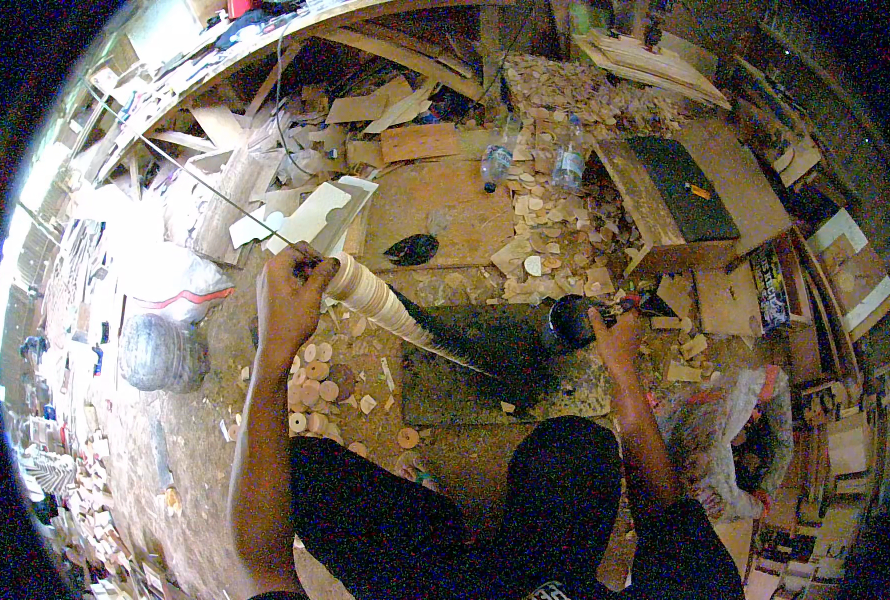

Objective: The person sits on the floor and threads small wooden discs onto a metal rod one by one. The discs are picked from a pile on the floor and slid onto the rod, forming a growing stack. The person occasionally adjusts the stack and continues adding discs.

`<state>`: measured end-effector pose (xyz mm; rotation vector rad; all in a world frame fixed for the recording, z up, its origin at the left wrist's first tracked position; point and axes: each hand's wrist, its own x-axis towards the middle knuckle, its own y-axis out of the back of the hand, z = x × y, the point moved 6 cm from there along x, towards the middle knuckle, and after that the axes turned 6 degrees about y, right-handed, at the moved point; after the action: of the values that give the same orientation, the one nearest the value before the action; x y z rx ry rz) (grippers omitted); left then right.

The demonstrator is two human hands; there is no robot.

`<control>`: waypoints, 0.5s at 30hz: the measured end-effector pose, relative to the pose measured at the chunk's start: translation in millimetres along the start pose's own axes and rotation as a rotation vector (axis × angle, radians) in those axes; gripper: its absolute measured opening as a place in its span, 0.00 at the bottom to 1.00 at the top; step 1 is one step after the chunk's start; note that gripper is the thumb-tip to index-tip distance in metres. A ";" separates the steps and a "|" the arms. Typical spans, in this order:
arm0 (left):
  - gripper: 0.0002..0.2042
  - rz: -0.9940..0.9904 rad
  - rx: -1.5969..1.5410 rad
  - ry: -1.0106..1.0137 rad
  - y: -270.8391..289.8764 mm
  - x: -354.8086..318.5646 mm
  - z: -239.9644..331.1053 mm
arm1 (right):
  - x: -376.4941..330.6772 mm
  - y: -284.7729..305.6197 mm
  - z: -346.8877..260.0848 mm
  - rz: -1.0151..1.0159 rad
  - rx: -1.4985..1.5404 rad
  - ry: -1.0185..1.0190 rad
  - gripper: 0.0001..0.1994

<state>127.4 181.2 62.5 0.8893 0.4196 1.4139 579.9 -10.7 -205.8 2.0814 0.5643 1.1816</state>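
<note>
My left hand is closed around the end of a thin rod that slants off to the upper left. A long stack of round wooden discs sits threaded in a row beside these fingers, looking narrower toward its lower right end. My right hand grips a black round-headed tool with a bit of red behind it; its exact kind is unclear. This tool is apart from the stack, over a dark stained board. Loose wooden discs, some with centre holes, lie on the ground below my left hand.
Two plastic bottles rest by a heap of wood offcuts ahead. A wooden box with a dark pad stands to the right. Plastic bags lie right; a clear plastic container sits left. Wood scraps fill the far side.
</note>
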 end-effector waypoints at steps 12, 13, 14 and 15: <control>0.11 0.066 0.032 -0.090 1.7 -2.6 13.0 | 13.2 9.0 -28.2 -0.300 0.143 0.005 0.26; 0.11 0.065 0.040 -0.098 1.0 -2.8 13.2 | 12.2 7.7 -28.9 -0.327 0.109 -0.026 0.26; 0.11 0.060 0.032 -0.093 0.0 -2.7 12.7 | 11.1 4.9 -28.8 -0.367 0.064 -0.059 0.26; 0.10 0.055 0.023 -0.088 -0.9 -2.7 12.3 | 10.7 4.0 -26.6 -0.381 0.002 -0.092 0.26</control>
<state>136.6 175.2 68.9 0.9844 0.3481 1.4172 562.3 2.5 -187.0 1.9083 0.8712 0.8619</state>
